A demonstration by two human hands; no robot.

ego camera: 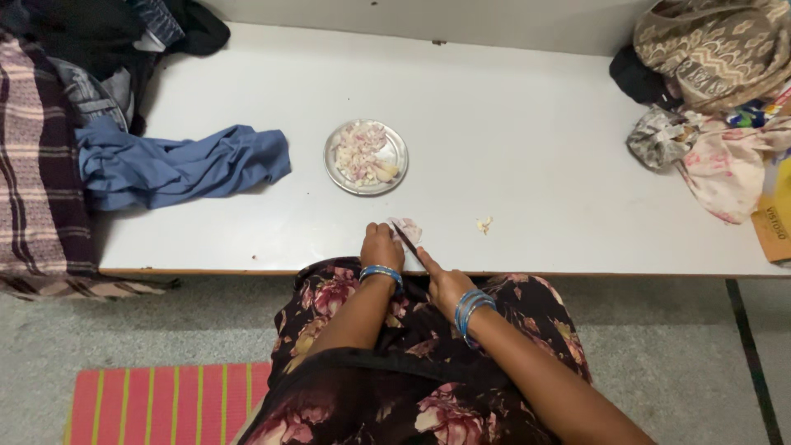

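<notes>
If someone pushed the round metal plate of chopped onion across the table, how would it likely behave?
The metal plate looks thin and shallow, so probably light. It would likely slide easily on the smooth white table. Its low rim may let the heaped chopped onion spill if it is jolted.

Plate mid-table — cloth to its L, bags far R.

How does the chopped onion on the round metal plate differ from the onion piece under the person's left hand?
The chopped onion on the round metal plate is a heap of many small bits; the onion piece near the table's front edge is one larger chunk. The heap lies untouched, while the left hand steadies the chunk and the right hand sets a knife on it. Both look pale pinkish-white.
</notes>
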